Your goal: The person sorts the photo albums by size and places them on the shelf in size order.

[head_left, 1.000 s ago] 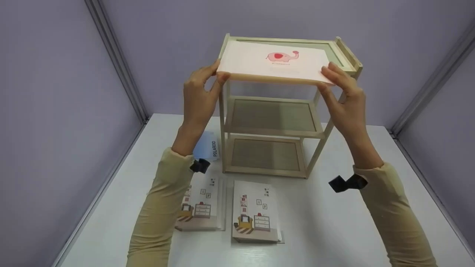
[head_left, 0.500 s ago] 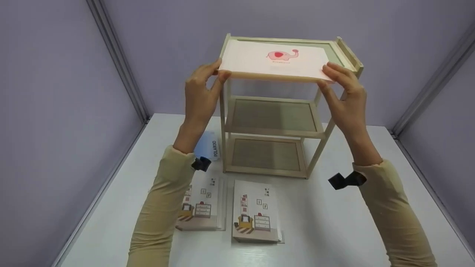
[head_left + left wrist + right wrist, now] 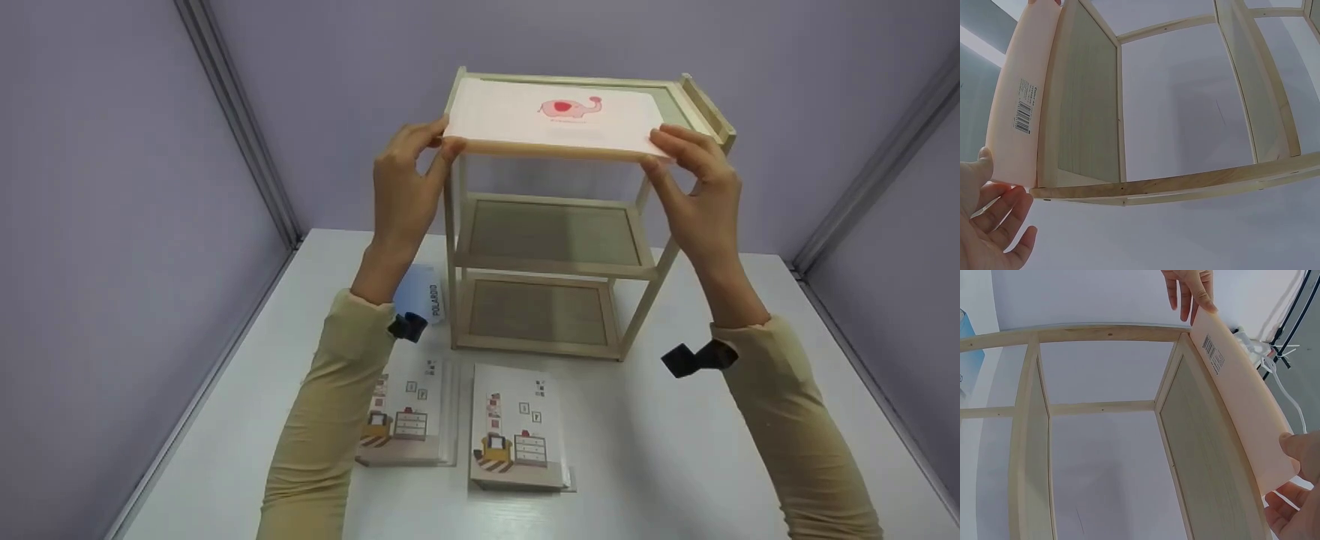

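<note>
A pale pink, book-like album [image 3: 510,109] with an elephant on its cover lies over the top tier of a three-tier wooden shelf [image 3: 555,270]. My left hand [image 3: 409,176] pinches its near left corner between thumb and fingers. At the near right corner, the thumb and fingers of my right hand [image 3: 701,187] grip it the same way. Seen from below in the left wrist view, the album [image 3: 1008,146] shows a barcode and sits along the shelf's outer edge. The right wrist view shows the album [image 3: 1235,405] with a hand at each end.
Two stacks of white booklets with a room drawing, the left stack [image 3: 409,420] and the right stack [image 3: 517,427], lie before the shelf on the white table [image 3: 697,465]. A blue POLAROID item [image 3: 418,292] is beside the shelf's left leg. Lilac walls [image 3: 337,90] enclose the table.
Both hands have shifted the album slightly farther back over the top tier. Their grip on its near corners is unchanged, and the shelf and booklets have stayed put.
</note>
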`<action>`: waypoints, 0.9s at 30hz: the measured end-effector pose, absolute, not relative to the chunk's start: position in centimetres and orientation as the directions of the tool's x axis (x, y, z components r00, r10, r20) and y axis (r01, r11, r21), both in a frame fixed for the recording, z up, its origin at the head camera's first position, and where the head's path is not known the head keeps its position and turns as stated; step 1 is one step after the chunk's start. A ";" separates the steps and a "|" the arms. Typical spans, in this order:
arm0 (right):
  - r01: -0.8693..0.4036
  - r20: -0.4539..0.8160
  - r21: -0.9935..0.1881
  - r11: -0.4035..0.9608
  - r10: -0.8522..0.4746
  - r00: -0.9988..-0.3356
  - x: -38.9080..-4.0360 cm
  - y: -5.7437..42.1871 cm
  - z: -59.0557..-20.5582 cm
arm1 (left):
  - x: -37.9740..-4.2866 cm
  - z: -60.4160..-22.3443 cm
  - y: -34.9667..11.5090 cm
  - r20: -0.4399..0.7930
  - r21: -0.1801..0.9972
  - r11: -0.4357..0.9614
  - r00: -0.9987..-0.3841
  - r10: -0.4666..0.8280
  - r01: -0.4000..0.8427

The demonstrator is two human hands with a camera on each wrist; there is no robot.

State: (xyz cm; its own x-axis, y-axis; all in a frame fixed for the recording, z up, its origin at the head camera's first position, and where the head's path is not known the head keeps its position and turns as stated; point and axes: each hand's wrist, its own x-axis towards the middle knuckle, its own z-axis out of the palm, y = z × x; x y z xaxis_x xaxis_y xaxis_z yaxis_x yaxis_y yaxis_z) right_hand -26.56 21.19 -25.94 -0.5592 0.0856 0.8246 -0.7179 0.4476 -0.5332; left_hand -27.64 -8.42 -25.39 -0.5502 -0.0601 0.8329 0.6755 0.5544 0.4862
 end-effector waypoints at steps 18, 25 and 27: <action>-0.702 0.835 -0.510 0.497 0.089 -0.543 -26.8 21.0 -25.8 | -28.0 -25.2 -8.5 0.838 0.479 0.571 -0.541 -0.071 0.667; -0.695 0.829 -0.517 0.499 0.092 -0.552 -25.7 20.3 -25.1 | -28.2 -25.0 -8.5 0.823 0.492 0.585 -0.564 -0.072 0.645; -0.679 0.819 -0.530 0.509 0.100 -0.565 -25.0 19.8 -24.6 | -28.3 -25.0 -8.6 0.821 0.491 0.593 -0.567 -0.071 0.638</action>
